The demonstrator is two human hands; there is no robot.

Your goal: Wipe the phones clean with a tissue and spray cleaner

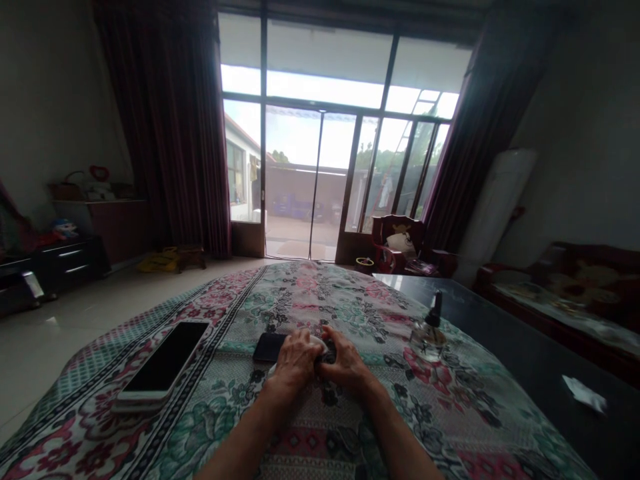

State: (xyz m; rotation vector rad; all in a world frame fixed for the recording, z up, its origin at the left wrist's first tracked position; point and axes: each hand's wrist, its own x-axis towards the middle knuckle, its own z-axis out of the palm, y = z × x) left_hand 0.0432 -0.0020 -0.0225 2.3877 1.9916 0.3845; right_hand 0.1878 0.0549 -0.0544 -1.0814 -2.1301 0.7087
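My left hand (295,358) is closed over a white cloth-like piece (317,343), its fingers bent down onto it. Curled round the right end of that piece is my right hand (346,363), thumb and index finger on either side. Most of the piece is hidden under my fingers, so its exact kind is unclear. A dark phone (267,347) lies flat just left of my left hand, its right end covered. Further left, a white phone (169,360) with a black screen rests on another white slab. To the right stands a clear glass bottle (428,340) with a black pump top.
A patterned cloth (215,420) covers the rounded table. At the right is a dark tabletop (505,333) with a crumpled white paper (584,393) on it. Beyond stand a wooden chair (400,240), glass doors (310,180) and a low black cabinet (70,260).
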